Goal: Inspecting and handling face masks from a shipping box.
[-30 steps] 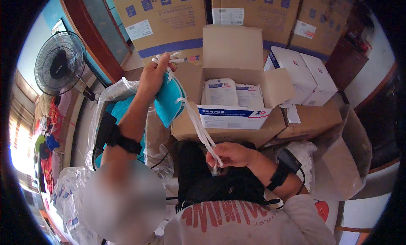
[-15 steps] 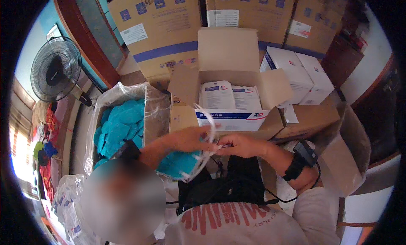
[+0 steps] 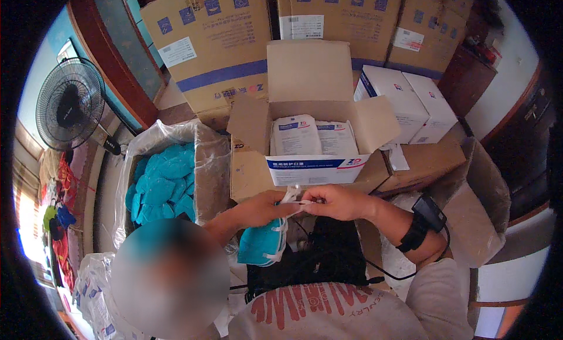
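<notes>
Your left hand (image 3: 265,208) and right hand (image 3: 335,201) pinch white straps (image 3: 291,194). Just below the left hangs the teal mask (image 3: 258,246), its outline curved, white tabs (image 3: 272,256) along one edge. Beyond both hands, an open carton (image 3: 316,172) holds white packets (image 3: 297,137).

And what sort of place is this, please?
Perhaps a room in a home, used as a workspace: a household fan stands at left, large cardboard boxes stand behind, and blue-green masks lie heaped.
</notes>
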